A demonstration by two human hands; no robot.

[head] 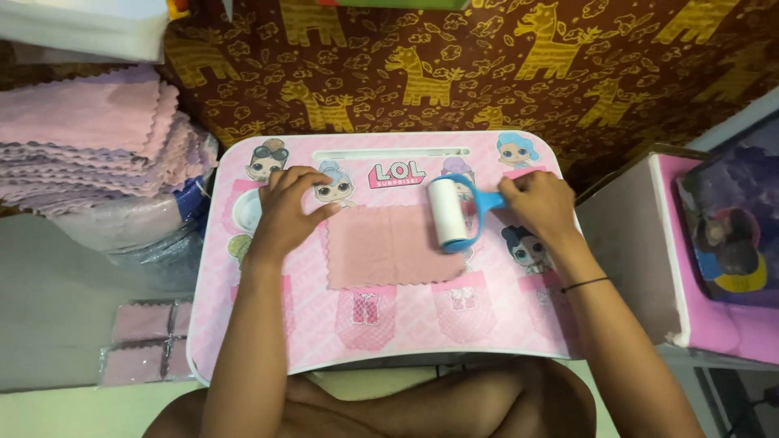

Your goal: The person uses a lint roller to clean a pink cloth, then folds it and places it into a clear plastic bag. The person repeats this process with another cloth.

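Observation:
A small pink cloth (pixel 385 247) with scalloped edges lies flat on a pink lap table (pixel 268 341) printed with cartoon dolls. My left hand (pixel 288 212) presses on the cloth's upper left corner, fingers spread. My right hand (pixel 540 203) grips the blue handle of a lint roller (pixel 448 212), whose white roll rests on the cloth's right edge. A thin black band circles my right wrist.
A tall stack of pink and lilac cloths (pixel 93 146) sits at the left, over plastic bags. Packaged folded cloths (pixel 142 341) lie on the floor at lower left. A pink-topped box (pixel 649 259) stands to the right. Brown giraffe-print fabric (pixel 454 65) lies behind the table.

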